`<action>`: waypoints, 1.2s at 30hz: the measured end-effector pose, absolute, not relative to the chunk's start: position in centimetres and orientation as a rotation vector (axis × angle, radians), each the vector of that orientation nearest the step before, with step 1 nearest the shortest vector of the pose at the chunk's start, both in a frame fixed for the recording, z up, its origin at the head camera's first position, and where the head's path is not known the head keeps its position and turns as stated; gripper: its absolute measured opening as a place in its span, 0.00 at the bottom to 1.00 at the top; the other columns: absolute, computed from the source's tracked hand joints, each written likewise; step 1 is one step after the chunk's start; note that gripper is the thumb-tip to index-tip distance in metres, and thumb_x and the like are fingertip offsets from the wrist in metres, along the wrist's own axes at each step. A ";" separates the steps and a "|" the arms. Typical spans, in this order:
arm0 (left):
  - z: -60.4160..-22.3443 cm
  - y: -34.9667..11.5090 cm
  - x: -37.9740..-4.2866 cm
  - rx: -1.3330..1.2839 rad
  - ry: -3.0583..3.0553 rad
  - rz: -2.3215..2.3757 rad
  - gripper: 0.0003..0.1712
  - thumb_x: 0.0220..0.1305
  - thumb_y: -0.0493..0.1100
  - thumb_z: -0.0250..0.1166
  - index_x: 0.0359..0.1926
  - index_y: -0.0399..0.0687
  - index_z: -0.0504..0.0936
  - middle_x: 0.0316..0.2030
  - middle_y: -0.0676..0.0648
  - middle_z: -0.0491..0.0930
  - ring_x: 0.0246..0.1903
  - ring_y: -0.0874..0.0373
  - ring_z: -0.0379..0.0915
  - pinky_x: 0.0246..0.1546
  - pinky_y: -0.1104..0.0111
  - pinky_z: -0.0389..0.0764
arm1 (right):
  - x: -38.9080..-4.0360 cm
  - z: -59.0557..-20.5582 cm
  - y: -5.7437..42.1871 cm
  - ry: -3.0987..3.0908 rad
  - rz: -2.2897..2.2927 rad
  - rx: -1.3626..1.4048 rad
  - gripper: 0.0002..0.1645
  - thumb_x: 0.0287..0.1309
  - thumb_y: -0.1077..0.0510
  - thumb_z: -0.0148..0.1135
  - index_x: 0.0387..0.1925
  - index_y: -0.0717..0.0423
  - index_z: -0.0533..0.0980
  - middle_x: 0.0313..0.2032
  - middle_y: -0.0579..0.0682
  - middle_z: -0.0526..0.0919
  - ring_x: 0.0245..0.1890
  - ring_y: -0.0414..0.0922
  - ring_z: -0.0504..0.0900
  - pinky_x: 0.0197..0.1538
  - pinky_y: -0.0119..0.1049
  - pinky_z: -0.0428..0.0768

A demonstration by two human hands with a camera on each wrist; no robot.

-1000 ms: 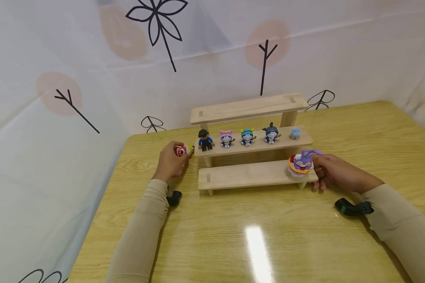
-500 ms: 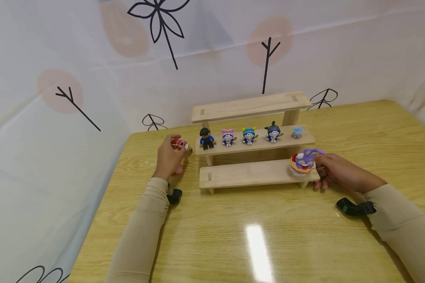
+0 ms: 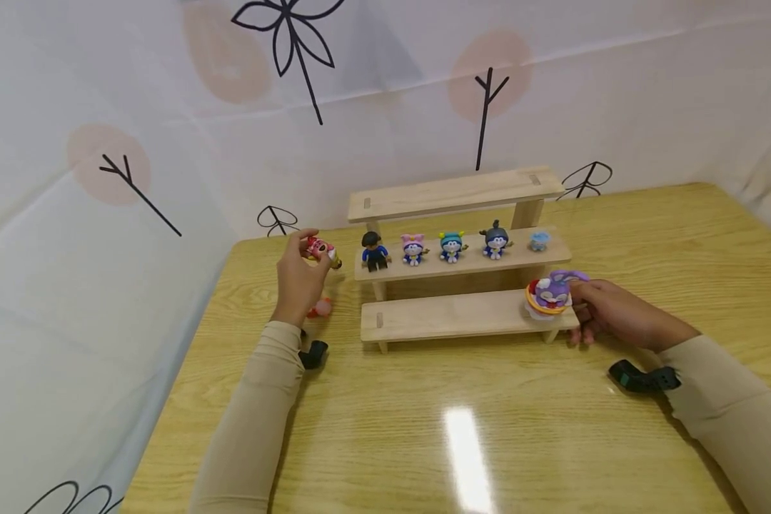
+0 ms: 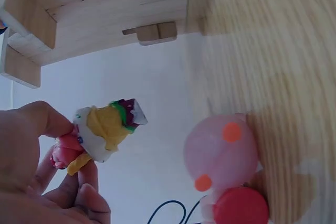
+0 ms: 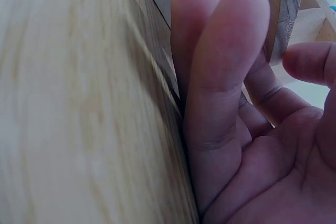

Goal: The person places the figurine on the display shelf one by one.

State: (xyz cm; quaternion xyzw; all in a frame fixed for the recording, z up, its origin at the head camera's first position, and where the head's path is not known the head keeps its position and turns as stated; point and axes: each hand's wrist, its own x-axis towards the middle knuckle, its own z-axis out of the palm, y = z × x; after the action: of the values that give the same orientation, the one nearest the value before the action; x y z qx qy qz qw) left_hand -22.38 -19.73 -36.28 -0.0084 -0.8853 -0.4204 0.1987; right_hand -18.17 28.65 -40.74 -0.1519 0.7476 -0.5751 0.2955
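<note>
My left hand [image 3: 298, 284] pinches a small figurine [image 3: 321, 249] between thumb and fingers, left of the wooden stepped shelf [image 3: 446, 316]. In the left wrist view the figurine has a red head and a yellow-and-white body, tilted and raised off the table. Below that hand, a round pink toy [image 4: 223, 153] with orange spots and a red part sits on the table. My right hand [image 3: 626, 313] grips the right end of the lowest step, the thumb at its edge and other fingers down by the tabletop. Close to the thumb, a purple rabbit figurine [image 3: 550, 295] sits on that step.
On the middle step stand a black-haired figure [image 3: 374, 252], figures with a pink hat [image 3: 413, 250], a teal hat [image 3: 451, 247] and a dark hat [image 3: 496, 240], plus a small light-blue piece [image 3: 539, 241]. A patterned cloth [image 3: 385, 128] hangs behind the table.
The left hand has drawn the figurine up and away to the left from the middle step's end, uncovering the pink toy. The right hand has stayed at the shelf.
</note>
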 end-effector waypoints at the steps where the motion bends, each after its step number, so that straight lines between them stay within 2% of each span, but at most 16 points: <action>1: -36.1 -19.7 -22.3 -0.025 -2.470 -1.175 0.26 0.67 0.38 0.61 0.66 0.50 0.71 0.49 0.42 0.80 0.37 0.53 0.72 0.23 0.71 0.68 | -18.1 -40.7 28.6 1.988 -1.530 -0.407 0.33 0.81 0.43 0.25 0.47 0.46 0.80 0.32 0.53 0.86 0.29 0.45 0.84 0.31 0.40 0.85; 7: -35.6 -19.6 -22.2 -0.045 -2.386 -1.177 0.28 0.68 0.39 0.60 0.68 0.52 0.67 0.43 0.42 0.79 0.35 0.48 0.74 0.22 0.68 0.68 | -18.1 -40.5 28.4 2.001 -1.525 -0.408 0.33 0.81 0.42 0.25 0.48 0.49 0.79 0.31 0.54 0.85 0.29 0.45 0.84 0.31 0.40 0.85; 11: -35.2 -19.3 -22.1 -0.077 -2.333 -1.207 0.28 0.71 0.41 0.59 0.69 0.52 0.65 0.42 0.42 0.77 0.39 0.49 0.73 0.40 0.59 0.79 | -18.0 -40.6 28.5 2.002 -1.529 -0.395 0.33 0.81 0.42 0.26 0.47 0.48 0.80 0.31 0.54 0.85 0.28 0.45 0.84 0.31 0.40 0.85; 13: -35.0 -19.2 -22.0 -0.108 -2.297 -1.256 0.28 0.72 0.41 0.59 0.70 0.53 0.64 0.44 0.41 0.76 0.42 0.50 0.75 0.51 0.55 0.80 | -18.0 -40.7 28.5 2.003 -1.531 -0.389 0.33 0.81 0.42 0.26 0.47 0.47 0.80 0.31 0.54 0.85 0.29 0.45 0.84 0.30 0.40 0.85; 15: -34.7 -19.0 -21.9 -0.139 -2.257 -1.309 0.28 0.73 0.41 0.58 0.70 0.54 0.63 0.47 0.41 0.75 0.45 0.51 0.77 0.56 0.53 0.79 | -18.0 -40.7 28.6 2.007 -1.530 -0.384 0.33 0.81 0.42 0.26 0.47 0.47 0.80 0.31 0.54 0.85 0.29 0.45 0.84 0.31 0.40 0.85; 19: -34.1 -18.5 -21.5 -0.187 -2.185 -1.369 0.27 0.74 0.41 0.56 0.70 0.54 0.63 0.52 0.41 0.72 0.48 0.50 0.77 0.52 0.57 0.82 | -18.0 -40.8 28.7 2.011 -1.530 -0.380 0.33 0.81 0.42 0.26 0.47 0.47 0.80 0.31 0.54 0.85 0.28 0.45 0.84 0.30 0.40 0.85; 22: -33.5 -18.0 -21.2 -0.210 -2.128 -1.395 0.26 0.75 0.40 0.54 0.70 0.52 0.63 0.55 0.41 0.70 0.49 0.52 0.74 0.48 0.57 0.82 | -17.9 -40.8 28.8 2.009 -1.532 -0.382 0.33 0.81 0.42 0.26 0.46 0.47 0.80 0.30 0.53 0.85 0.28 0.45 0.84 0.30 0.40 0.84; 26: -32.9 -17.6 -20.7 -0.244 -2.051 -1.441 0.26 0.74 0.40 0.53 0.70 0.52 0.62 0.56 0.43 0.69 0.48 0.58 0.72 0.41 0.66 0.81 | -17.9 -40.9 28.8 1.999 -1.538 -0.401 0.33 0.81 0.43 0.26 0.47 0.46 0.81 0.30 0.54 0.86 0.28 0.45 0.84 0.30 0.40 0.85; 29: -32.5 -17.2 -20.2 -0.271 -1.992 -1.472 0.27 0.72 0.40 0.56 0.70 0.51 0.63 0.55 0.44 0.70 0.48 0.60 0.73 0.38 0.74 0.80 | -17.9 -40.9 28.7 1.997 -1.540 -0.403 0.32 0.81 0.43 0.26 0.47 0.46 0.80 0.30 0.54 0.86 0.28 0.45 0.84 0.30 0.40 0.85; 36: -31.4 -16.0 -18.9 -0.362 -1.861 -1.501 0.26 0.65 0.38 0.64 0.63 0.42 0.69 0.53 0.44 0.77 0.48 0.56 0.78 0.35 0.74 0.84 | -18.0 -40.7 28.5 1.997 -1.537 -0.403 0.32 0.81 0.43 0.26 0.46 0.46 0.80 0.30 0.53 0.85 0.28 0.45 0.84 0.30 0.39 0.85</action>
State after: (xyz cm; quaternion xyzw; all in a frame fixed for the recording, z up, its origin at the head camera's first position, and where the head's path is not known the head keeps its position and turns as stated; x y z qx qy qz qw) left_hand -18.87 -16.02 -31.43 -0.1400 -0.7199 -0.5806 0.3537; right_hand -18.00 28.48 -40.73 -0.1512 0.7488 -0.5762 0.2906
